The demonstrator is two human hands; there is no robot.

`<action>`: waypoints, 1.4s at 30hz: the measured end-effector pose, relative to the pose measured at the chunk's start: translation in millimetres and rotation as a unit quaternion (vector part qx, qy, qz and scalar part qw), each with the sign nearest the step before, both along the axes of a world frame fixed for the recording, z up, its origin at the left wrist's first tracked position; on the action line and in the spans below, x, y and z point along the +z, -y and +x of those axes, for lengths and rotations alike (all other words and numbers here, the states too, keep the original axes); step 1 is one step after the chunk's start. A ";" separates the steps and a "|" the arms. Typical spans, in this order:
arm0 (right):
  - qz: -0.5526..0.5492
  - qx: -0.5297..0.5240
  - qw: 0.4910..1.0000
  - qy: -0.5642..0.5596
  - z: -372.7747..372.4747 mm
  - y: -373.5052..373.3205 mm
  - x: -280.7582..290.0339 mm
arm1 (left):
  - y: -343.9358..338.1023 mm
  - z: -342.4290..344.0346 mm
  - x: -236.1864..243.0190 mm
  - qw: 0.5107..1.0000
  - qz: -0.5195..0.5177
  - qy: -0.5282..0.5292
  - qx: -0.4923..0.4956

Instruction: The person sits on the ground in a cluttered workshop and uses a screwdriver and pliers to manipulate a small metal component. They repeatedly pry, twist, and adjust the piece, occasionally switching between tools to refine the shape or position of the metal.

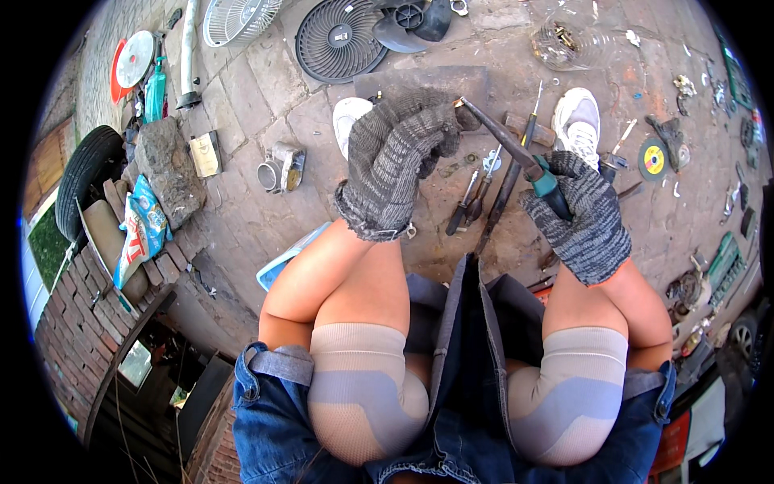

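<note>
My right hand (582, 211), in a grey knitted glove, is closed around the green-and-black handles of long-nose pliers (504, 135). Their dark jaws slant up and left, and the tip meets a small copper-coloured piece (459, 102) by my left fingers. My left hand (403, 149), gloved alike, is curled shut beside that tip; what lies inside its fingers is hidden. Below the hands, a dark flat metal plate (379, 83) rests on the paving between my shoes. Screwdrivers (459, 214) and a long dark rod (501, 198) lie between my feet.
Black fan grille (340, 39) and fan blades (411, 20) lie ahead. A clear bowl of small metal parts (564, 44) is at far right, a cutting disc (653, 159) nearer. On the left are a metal cylinder part (282, 167), a rock (168, 173) and a tire (87, 181).
</note>
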State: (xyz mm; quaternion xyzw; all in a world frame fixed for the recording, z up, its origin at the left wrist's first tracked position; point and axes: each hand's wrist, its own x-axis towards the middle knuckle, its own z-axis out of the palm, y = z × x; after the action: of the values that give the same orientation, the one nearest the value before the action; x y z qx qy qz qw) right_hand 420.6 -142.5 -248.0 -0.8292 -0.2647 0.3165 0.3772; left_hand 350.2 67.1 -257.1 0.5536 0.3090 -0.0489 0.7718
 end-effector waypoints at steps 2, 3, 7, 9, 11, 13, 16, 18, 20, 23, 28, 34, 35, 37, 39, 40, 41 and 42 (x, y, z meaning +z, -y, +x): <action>-0.012 0.010 0.999 0.033 0.0 1.3 -0.7 | 3.6 -2.0 -5.7 0.995 0.084 0.041 -0.043; -0.019 0.017 0.998 0.056 -0.2 3.4 -3.8 | 5.4 -2.3 -8.0 0.988 0.127 0.061 -0.064; -0.045 0.043 0.991 0.114 1.0 4.0 -4.0 | 7.0 5.9 -6.6 0.930 0.337 0.099 -0.108; -0.043 0.048 0.989 0.136 1.7 4.6 -6.5 | 8.4 6.8 -13.9 0.933 0.334 0.117 -0.065; -0.042 0.053 0.986 0.154 2.4 4.8 -6.5 | 11.2 7.0 -16.3 0.949 0.277 0.150 -0.011; -0.041 0.058 0.983 0.168 2.4 5.1 -5.8 | 11.7 6.5 -14.5 0.970 0.204 0.130 0.019; -0.038 0.061 0.979 0.192 1.3 3.2 -5.0 | 8.7 5.3 -6.9 0.995 0.065 0.050 0.054; -0.032 0.059 0.979 0.192 1.7 4.6 -6.4 | 5.2 11.9 -11.9 0.993 -0.038 0.035 0.108; -0.010 0.027 0.990 0.141 -0.1 8.7 -13.2 | -0.5 13.5 -17.1 0.986 -0.111 0.005 0.125; -0.004 -0.035 0.999 -0.020 0.4 13.5 -25.8 | 1.4 10.7 -20.9 0.997 -0.061 -0.024 0.048; 0.154 -0.315 0.857 -0.377 10.6 20.2 -37.0 | -1.4 7.0 -46.3 0.995 -0.004 -0.096 -0.003; 0.329 -0.338 0.691 -0.548 45.6 37.0 -80.4 | -5.8 -4.3 -90.9 0.983 -0.012 -0.180 -0.018; 0.332 -0.364 0.665 -0.562 45.2 35.9 -80.9 | -6.3 -7.0 -97.4 0.982 -0.009 -0.187 -0.037; 0.332 -0.406 0.612 -0.592 43.8 28.8 -80.8 | -8.8 -11.2 -97.3 0.977 0.007 -0.200 -0.078; 0.331 -0.398 0.620 -0.590 42.9 29.0 -81.3 | -10.8 -15.4 -109.9 0.970 0.062 -0.187 -0.140; 0.330 -0.393 0.622 -0.591 41.6 30.0 -81.7 | -13.9 -17.6 -114.1 0.964 0.090 -0.183 -0.170; 0.342 -0.387 0.615 -0.596 41.3 32.4 -81.6 | -12.7 -18.8 -117.9 0.946 0.158 -0.193 -0.208; 0.340 -0.392 0.615 -0.594 42.8 33.4 -82.2 | -12.9 -16.3 -118.7 0.929 0.197 -0.187 -0.251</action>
State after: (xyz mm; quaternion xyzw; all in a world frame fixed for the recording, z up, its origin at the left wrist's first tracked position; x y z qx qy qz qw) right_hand 463.4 -175.9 -330.1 -0.2977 0.2780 0.4491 0.7953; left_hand 334.0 80.0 -375.8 0.7350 0.3020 -0.2820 0.5376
